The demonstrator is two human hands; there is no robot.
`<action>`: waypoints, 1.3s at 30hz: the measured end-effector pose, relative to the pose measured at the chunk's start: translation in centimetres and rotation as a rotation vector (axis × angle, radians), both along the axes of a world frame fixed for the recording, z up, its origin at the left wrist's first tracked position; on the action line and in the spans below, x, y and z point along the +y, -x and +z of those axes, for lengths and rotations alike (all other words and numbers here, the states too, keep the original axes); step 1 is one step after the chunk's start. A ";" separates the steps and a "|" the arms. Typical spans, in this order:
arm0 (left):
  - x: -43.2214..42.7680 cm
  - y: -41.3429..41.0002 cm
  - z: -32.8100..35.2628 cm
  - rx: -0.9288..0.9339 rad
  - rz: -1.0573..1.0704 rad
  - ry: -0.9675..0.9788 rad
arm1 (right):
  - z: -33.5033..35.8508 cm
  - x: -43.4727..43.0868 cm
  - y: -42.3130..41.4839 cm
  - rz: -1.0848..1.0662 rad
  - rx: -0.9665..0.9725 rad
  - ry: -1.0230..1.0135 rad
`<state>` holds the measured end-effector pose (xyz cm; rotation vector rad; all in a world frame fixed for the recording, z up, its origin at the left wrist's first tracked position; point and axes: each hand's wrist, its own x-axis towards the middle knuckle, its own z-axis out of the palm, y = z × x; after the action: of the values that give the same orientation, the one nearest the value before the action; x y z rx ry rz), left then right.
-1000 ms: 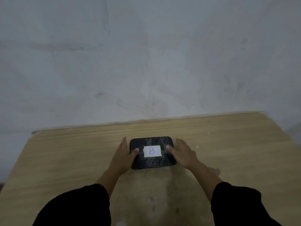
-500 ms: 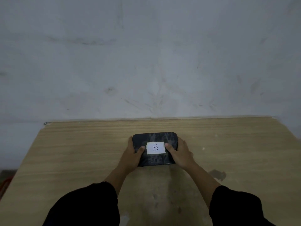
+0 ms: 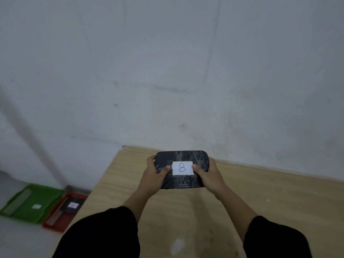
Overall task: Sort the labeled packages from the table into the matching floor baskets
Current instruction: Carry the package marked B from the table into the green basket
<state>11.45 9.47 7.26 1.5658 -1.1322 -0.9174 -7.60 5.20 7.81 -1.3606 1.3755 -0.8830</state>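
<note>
Both sets of fingers point(image 3: 151, 162) are clamped on the black package point(image 3: 182, 169), thumbs pressed on top at either side of its white label point(image 3: 182, 168) marked B. The left hand point(image 3: 155, 173) wraps the left end, the right hand point(image 3: 209, 174) wraps the right end, and the package sits level between them, over the far left part of the worktop point(image 3: 270, 198); whether it touches the wood cannot be told. Black sleeves point(image 3: 100, 233) fill the near foreground. The worktop's left edge runs diagonally just left of the left forearm, its far edge meets the grey wall point(image 3: 167, 71), and bare wood stretches wide to the right. Down on the floor point(image 3: 20, 237) to the left, past that edge, a green basket point(image 3: 46, 198) holds a small pale label, and right beside it, touching, a red basket point(image 3: 54, 227) holds a dark package with a white label point(image 3: 71, 206), partly tucked behind the worktop corner. Open air lies between hands and baskets.
</note>
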 end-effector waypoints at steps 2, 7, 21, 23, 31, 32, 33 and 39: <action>1.2 -2.3 0.8 0.008 0.030 0.020 | 0.7 0.6 -2.5 0.031 -0.009 0.012; 4.9 -10.1 1.8 0.044 0.101 0.067 | 2.1 2.9 -10.5 0.108 0.000 0.033; 17.4 -38.6 2.2 0.086 0.306 0.036 | 1.7 11.7 -39.7 0.283 -0.037 0.036; 18.6 -41.8 2.0 0.106 0.329 0.025 | 1.4 12.2 -43.3 0.305 -0.021 0.027; 19.9 -55.4 1.2 0.030 0.454 0.035 | 0.3 11.2 -58.8 0.431 -0.019 0.013; 19.6 -57.4 1.2 0.015 0.467 0.025 | 0.2 10.8 -60.9 0.441 -0.025 0.008; 19.2 -59.3 1.2 0.005 0.472 0.019 | 0.1 10.3 -62.9 0.447 -0.032 0.003; 16.3 -70.5 1.8 -0.032 0.460 -0.005 | 0.0 7.4 -74.5 0.457 -0.038 -0.005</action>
<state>81.95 25.77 9.11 1.7507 -0.7408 -0.5865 66.95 12.57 7.80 -1.5612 0.9766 -0.5937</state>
